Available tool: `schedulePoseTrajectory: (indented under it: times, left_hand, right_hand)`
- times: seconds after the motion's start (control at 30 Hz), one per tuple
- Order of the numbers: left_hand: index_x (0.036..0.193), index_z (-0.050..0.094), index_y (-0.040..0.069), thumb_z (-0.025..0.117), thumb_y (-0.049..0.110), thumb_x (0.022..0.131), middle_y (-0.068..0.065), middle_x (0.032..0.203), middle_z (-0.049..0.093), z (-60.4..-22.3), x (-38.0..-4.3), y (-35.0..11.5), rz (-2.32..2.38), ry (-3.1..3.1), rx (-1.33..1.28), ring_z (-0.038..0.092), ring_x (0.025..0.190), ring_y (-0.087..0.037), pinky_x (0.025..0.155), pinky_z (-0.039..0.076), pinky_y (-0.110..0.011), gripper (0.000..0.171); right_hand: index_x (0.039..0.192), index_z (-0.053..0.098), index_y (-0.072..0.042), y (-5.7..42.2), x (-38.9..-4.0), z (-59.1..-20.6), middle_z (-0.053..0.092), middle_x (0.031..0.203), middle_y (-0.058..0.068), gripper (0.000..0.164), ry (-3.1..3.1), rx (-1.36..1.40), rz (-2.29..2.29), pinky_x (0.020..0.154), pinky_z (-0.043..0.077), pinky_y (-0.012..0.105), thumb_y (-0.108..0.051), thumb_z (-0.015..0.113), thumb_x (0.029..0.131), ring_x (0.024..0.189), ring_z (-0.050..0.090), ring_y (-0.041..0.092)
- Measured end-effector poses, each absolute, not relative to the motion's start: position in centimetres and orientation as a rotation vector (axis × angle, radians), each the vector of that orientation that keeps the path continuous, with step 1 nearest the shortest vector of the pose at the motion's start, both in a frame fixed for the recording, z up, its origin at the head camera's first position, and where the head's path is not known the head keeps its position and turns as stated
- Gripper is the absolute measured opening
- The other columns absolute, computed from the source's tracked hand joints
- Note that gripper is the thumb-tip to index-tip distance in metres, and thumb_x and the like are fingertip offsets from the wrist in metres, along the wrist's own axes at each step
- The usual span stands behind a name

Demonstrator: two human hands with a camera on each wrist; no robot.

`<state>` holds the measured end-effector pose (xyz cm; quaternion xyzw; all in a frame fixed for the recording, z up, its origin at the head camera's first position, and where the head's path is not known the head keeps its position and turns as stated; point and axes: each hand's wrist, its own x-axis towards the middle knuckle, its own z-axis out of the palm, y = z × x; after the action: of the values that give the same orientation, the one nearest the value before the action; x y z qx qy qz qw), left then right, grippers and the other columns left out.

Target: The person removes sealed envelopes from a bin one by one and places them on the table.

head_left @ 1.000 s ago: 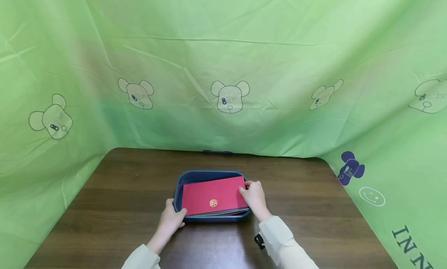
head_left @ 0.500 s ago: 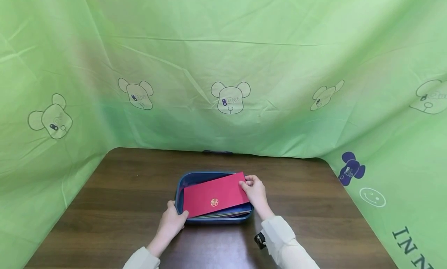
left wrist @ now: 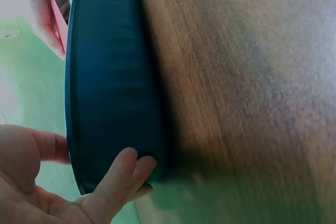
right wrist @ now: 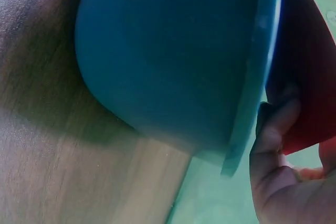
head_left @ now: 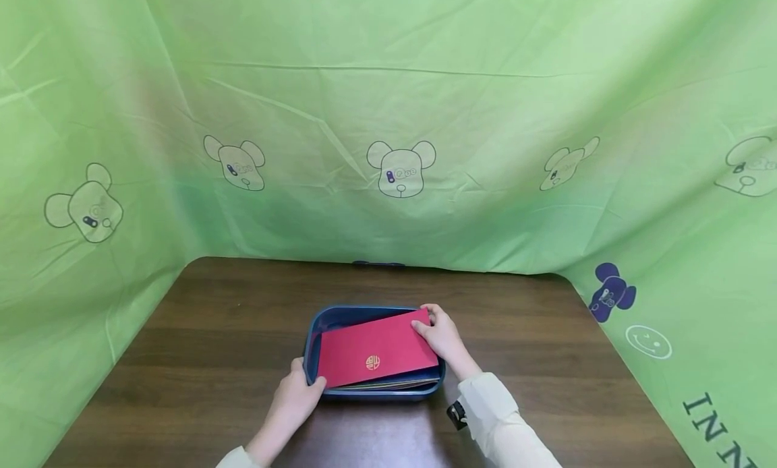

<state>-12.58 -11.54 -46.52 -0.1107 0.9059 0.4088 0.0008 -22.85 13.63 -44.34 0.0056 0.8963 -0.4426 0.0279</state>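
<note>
A red envelope (head_left: 388, 346) with a gold round emblem lies slantwise over the blue bin (head_left: 382, 394), covering much of its inside. Beneath its near edge show the edges of several thin flat sheets. My left hand (head_left: 294, 395) grips the bin's near left corner, thumb at the rim and fingers against the outer wall (left wrist: 113, 77). With thumb and fingers, my right hand (head_left: 443, 336) pinches the envelope's right end by the bin's far right corner. In the right wrist view the red envelope (right wrist: 312, 98) stands raised above the rim.
The bin stands on a brown wooden table (head_left: 243, 346). Green cloth (head_left: 400, 104) printed with bear heads hangs behind the table and along both sides. A black wrist device (head_left: 456, 415) shows beside the right sleeve.
The bin has slid a little toward me and to the right. The envelope's right end rose and tilted, then came down somewhat, still pinched by my right hand. My left hand moved with the bin.
</note>
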Motion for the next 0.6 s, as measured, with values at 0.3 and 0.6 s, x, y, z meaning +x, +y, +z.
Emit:
schedulePoseTrajectory:
  times: [0.3,0.6]
  left_hand:
    - [0.118,0.051,-0.001,0.044,0.031,0.096,-0.005,0.056,0.061,-46.6,-13.7,-12.0,1.21,2.826,-0.36,0.059,0.049,-0.017,0.05,0.04,-0.034,0.039]
    - [0.12,0.049,-0.007,0.053,0.025,0.087,-0.026,0.102,0.053,-46.6,-15.3,-12.0,1.019,3.027,-0.353,0.06,0.078,-0.041,0.066,0.047,-0.052,0.046]
  right_hand:
    - [0.103,0.055,0.003,14.9,-22.9,-43.3,0.063,0.081,0.011,0.025,2.69,0.015,-1.272,0.06,0.045,0.024,-0.01,0.066,0.084,0.063,0.054,0.012]
    - [0.098,0.06,0.009,16.4,-22.5,-42.6,0.063,0.076,0.005,0.019,2.498,-0.134,-1.247,0.057,0.054,0.027,-0.006,0.06,0.086,0.061,0.055,0.007]
